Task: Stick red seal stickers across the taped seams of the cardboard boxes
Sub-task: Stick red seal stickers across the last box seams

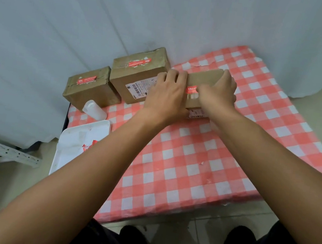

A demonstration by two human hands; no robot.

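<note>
Checked tablecloth (190,168), under both my forearms. Large sealed box (140,76), just left of my left hand, red sticker on its top edge. Box in work (205,76), between my hands: left hand (167,95) grips its left end, right hand (219,91) curls over its right end, apparently pressing the red seal sticker (191,89) beside its fingers. Small sealed box (91,87), further left. White tray (73,139), below my left forearm, holding red scraps.
</note>
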